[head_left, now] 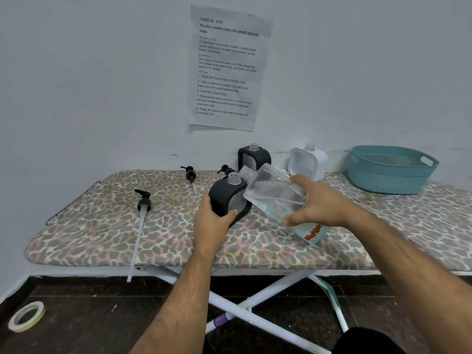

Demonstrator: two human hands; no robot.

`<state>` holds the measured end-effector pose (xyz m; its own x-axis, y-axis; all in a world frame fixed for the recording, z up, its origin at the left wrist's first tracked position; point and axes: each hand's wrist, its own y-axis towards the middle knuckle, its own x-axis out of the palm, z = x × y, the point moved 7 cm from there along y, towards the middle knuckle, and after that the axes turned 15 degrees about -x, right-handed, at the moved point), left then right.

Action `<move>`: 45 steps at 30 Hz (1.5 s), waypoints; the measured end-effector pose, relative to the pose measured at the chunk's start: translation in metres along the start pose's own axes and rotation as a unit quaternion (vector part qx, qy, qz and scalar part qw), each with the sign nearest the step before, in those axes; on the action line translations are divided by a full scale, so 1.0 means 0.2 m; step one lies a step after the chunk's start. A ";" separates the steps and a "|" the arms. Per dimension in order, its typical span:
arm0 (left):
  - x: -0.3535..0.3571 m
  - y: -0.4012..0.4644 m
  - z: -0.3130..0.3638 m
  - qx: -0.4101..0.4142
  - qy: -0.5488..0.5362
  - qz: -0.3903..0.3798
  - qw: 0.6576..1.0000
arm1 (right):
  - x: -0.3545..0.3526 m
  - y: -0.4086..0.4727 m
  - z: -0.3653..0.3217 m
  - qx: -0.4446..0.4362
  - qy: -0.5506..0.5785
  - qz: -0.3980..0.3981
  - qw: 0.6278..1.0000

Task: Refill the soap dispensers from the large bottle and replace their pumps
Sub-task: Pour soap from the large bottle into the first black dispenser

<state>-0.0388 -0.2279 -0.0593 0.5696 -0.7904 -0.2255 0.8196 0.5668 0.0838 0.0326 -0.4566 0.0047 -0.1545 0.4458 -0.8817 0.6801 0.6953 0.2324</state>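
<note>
My left hand (212,221) grips a black soap dispenser (224,198) on the ironing board; its open neck leans to the right. My right hand (315,203) holds the large clear bottle (270,192) tilted left, its open mouth just beside and above the dispenser's neck. A second black dispenser (252,157) and a white dispenser (307,162) stand open at the back by the wall. Three black pumps lie on the board: a long-tubed one (143,203) at the left, one (190,173) further back, and one (224,169) partly hidden behind the held dispenser.
The ironing board (115,226) has a leopard-print cover and stands against a wall. A teal basket (390,169) sits at its right end. A paper sheet (227,67) hangs on the wall. A tape roll (26,316) lies on the dark floor.
</note>
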 end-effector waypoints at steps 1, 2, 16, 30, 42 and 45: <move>0.00 0.00 0.00 0.001 0.001 0.002 1.000 | 0.00 0.00 0.00 0.001 -0.007 -0.003 1.000; 0.00 0.00 0.00 0.002 0.001 0.004 1.000 | -0.01 0.00 0.00 0.001 -0.013 -0.004 1.000; -0.01 -0.01 0.00 0.003 -0.006 0.006 1.000 | -0.07 0.00 -0.06 0.010 -0.107 -0.029 0.994; -0.01 0.00 -0.01 -0.007 -0.004 0.004 1.000 | -0.11 0.02 -0.14 0.010 -0.169 -0.039 0.985; -0.01 0.02 -0.02 -0.019 -0.015 0.001 1.000 | -0.14 0.05 -0.18 0.013 -0.203 -0.054 0.978; -0.01 0.02 -0.03 -0.022 -0.012 0.005 1.000 | -0.14 0.05 -0.20 0.015 -0.207 -0.060 0.976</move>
<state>-0.0368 -0.2230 -0.0637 0.5802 -0.7892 -0.2014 0.8101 0.5847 0.0428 0.0165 -0.4399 0.0486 0.0645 0.0913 -0.9937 0.6968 0.7087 0.1103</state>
